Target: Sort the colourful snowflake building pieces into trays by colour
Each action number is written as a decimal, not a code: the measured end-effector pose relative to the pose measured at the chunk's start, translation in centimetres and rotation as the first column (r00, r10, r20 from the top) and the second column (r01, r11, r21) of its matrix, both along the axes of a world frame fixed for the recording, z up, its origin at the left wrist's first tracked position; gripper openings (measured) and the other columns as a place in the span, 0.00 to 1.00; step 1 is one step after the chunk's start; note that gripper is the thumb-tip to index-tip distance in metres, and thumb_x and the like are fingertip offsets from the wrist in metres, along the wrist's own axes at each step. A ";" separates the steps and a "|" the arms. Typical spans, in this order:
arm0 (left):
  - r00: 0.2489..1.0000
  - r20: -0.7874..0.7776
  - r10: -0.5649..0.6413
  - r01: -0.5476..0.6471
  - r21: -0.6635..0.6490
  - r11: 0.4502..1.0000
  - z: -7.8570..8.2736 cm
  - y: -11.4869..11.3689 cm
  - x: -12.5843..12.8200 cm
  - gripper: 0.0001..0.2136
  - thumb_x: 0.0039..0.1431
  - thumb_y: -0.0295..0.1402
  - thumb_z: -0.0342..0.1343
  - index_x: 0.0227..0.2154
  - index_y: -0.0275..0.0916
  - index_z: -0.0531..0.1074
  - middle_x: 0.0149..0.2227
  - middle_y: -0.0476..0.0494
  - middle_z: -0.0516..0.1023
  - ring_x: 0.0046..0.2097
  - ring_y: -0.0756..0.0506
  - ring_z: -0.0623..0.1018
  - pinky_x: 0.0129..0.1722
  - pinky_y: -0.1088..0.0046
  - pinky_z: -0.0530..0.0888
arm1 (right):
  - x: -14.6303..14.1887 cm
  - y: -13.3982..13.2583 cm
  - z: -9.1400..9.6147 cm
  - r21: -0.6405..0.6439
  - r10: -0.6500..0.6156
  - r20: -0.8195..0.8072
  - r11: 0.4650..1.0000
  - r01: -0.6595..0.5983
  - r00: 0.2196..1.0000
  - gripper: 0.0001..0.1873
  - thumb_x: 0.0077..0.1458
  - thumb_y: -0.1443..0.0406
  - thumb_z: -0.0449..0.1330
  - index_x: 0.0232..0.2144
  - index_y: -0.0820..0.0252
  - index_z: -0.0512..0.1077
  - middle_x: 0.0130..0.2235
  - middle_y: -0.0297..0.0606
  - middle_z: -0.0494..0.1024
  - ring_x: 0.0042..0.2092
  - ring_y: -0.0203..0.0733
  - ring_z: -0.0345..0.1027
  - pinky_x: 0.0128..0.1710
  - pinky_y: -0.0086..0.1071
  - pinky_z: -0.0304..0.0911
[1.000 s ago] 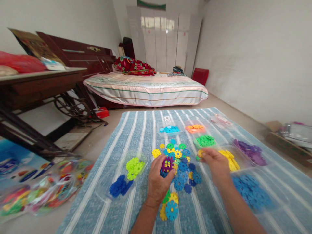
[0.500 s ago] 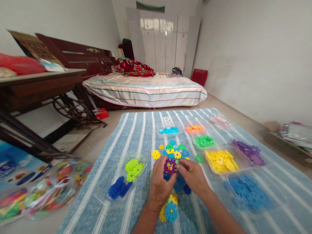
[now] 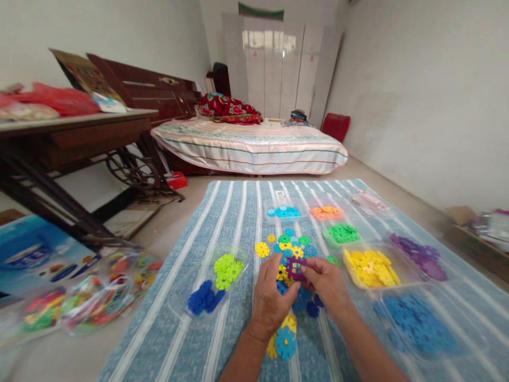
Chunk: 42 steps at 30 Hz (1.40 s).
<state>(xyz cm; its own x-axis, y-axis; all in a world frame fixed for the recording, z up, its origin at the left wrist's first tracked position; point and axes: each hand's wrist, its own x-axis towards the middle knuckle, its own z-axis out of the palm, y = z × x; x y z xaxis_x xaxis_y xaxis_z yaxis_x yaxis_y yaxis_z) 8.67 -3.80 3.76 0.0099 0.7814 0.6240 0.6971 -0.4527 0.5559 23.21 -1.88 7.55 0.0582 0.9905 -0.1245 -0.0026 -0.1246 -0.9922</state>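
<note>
My left hand (image 3: pixel 271 301) and my right hand (image 3: pixel 326 284) meet over a loose heap of snowflake-shaped plastic pieces (image 3: pixel 296 248) on a blue striped mat (image 3: pixel 234 212). Both pinch a small assembly of joined purple and yellow pieces (image 3: pixel 293 267), the left from the near left, the right from the right. A blue piece and a yellow piece (image 3: pixel 284 339) lie on the mat just under my left wrist.
Clear trays ring the heap: lime and dark blue (image 3: pixel 217 278), cyan (image 3: pixel 283 211), orange (image 3: pixel 326 212), green (image 3: pixel 342 233), yellow (image 3: pixel 371 265), purple (image 3: pixel 419 254), blue (image 3: pixel 421 323). Bagged toys (image 3: pixel 91 297) lie left. A wooden table (image 3: pixel 75 132) and a bed (image 3: pixel 254 146) stand behind.
My right hand left the yellow tray, swung left and closed on the purple assembly that my left hand held. The camera view shifted slightly left.
</note>
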 end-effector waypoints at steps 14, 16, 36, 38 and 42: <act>0.956 0.063 0.285 -0.284 -0.022 0.958 -3.0 2.0 -2.0 0.15 0.58 0.34 0.50 0.48 0.39 0.68 0.47 0.38 0.75 0.49 0.40 0.75 0.49 0.58 0.73 | 20.2 2.4 5.4 0.413 -0.414 0.907 0.846 0.336 -0.073 0.21 0.56 0.56 0.52 0.43 0.59 0.77 0.38 0.53 0.79 0.33 0.55 0.72 0.28 0.40 0.60; 0.950 0.078 0.301 -0.298 -0.049 0.953 -3.3 2.0 -2.1 0.14 0.58 0.33 0.49 0.47 0.39 0.68 0.46 0.39 0.76 0.49 0.40 0.75 0.49 0.58 0.73 | 21.4 2.4 5.2 0.327 -0.310 0.945 0.875 0.356 -0.104 0.21 0.55 0.55 0.53 0.44 0.58 0.77 0.40 0.53 0.79 0.34 0.57 0.72 0.27 0.40 0.60; 0.955 0.136 0.263 -0.241 -0.164 0.957 -2.4 1.7 -2.1 0.12 0.57 0.28 0.45 0.41 0.39 0.71 0.41 0.41 0.79 0.43 0.44 0.79 0.45 0.63 0.76 | -2.3 0.1 -2.0 0.262 -0.105 0.951 0.774 -0.576 0.291 0.10 0.56 0.70 0.55 0.38 0.57 0.74 0.47 0.44 0.73 0.53 0.50 0.62 0.50 0.40 0.60; 0.954 0.135 0.269 -0.247 -0.160 0.956 -2.5 1.8 -2.1 0.12 0.57 0.28 0.46 0.41 0.40 0.71 0.41 0.42 0.79 0.43 0.44 0.79 0.45 0.63 0.76 | -2.3 0.4 -2.8 0.286 -0.136 0.948 0.761 -0.583 0.287 0.10 0.58 0.70 0.54 0.37 0.58 0.75 0.47 0.44 0.74 0.54 0.49 0.61 0.51 0.40 0.59; 0.956 0.131 0.262 -0.241 -0.159 0.957 -2.5 2.0 -2.0 0.11 0.57 0.29 0.46 0.40 0.39 0.71 0.40 0.41 0.80 0.43 0.44 0.79 0.45 0.62 0.76 | -1.8 0.4 -3.6 0.342 -0.177 0.930 0.742 -0.577 0.323 0.11 0.60 0.70 0.52 0.36 0.58 0.75 0.44 0.43 0.75 0.51 0.46 0.64 0.51 0.39 0.59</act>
